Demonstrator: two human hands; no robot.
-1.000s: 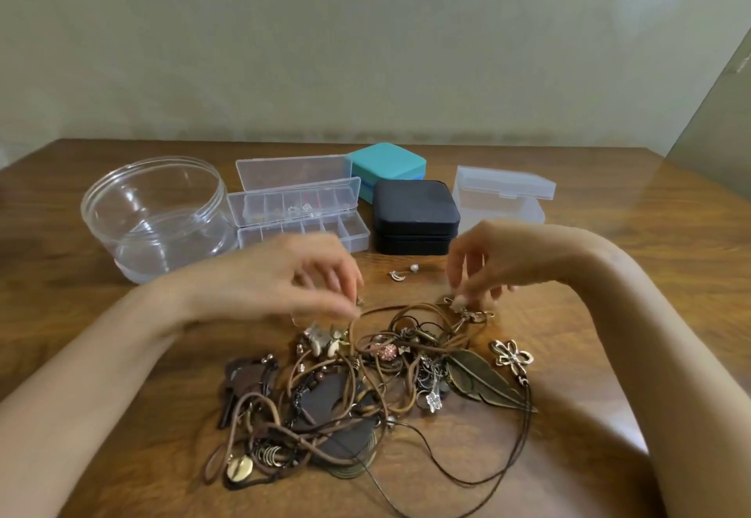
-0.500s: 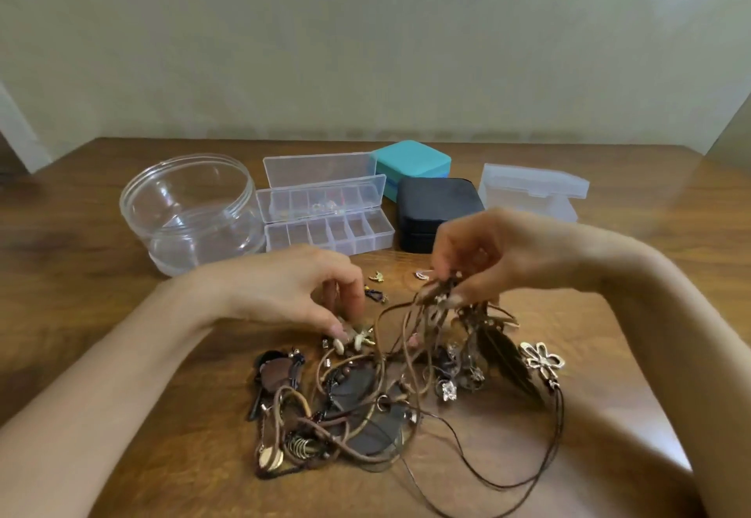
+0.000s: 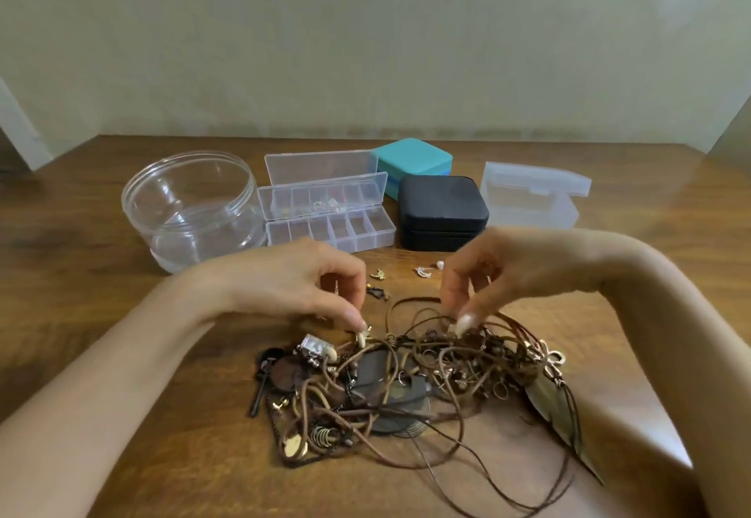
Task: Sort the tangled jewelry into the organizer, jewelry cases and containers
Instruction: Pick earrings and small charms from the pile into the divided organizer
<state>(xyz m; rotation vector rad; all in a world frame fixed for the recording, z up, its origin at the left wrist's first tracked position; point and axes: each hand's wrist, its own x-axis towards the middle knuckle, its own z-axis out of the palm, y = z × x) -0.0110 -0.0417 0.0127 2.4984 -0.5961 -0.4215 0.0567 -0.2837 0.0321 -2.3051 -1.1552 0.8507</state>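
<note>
Plainly, most of the sorting was not yet done. The tangle (image 3: 406, 391) of brown cords, pendants and rings lay heaped on the bench (image 3: 81, 281), toward its near edge and about midway between left and right. Our left hand (image 3: 292, 281) was curled, with thumb and forefinger pinching a small pale charm (image 3: 363, 336) at the heap's far left side. Our right hand (image 3: 500, 273) was curled as well, its fingertips (image 3: 463, 320) nipping the cords (image 3: 422, 314) at the heap's far side; which cord, we could not tell.

Toward the far edge stood the round container (image 3: 191, 208) at the left, then the open organizer (image 3: 329, 229) with a few small pieces in its rear compartments. Next came the shut black case (image 3: 443, 204) with the teal case (image 3: 412, 157) behind it, and the frosted box (image 3: 532, 196) nearest the far right corner. Some loose earrings (image 3: 426, 270) lay on the bare wood between our hands and the organizer.

We judged the main danger to be drawing our hands apart too briskly, since the charm seemed caught in the same knot and tension would cinch the cords tighter. A hard tug might also snap a fine link. Lifting could drag the whole heap along and sweep the earrings aside. It could also pull the leaf pendant (image 3: 556, 412) and the long trailing loop over the near edge. The charm was small enough to slip our pinch and drop back into the heap.
</note>
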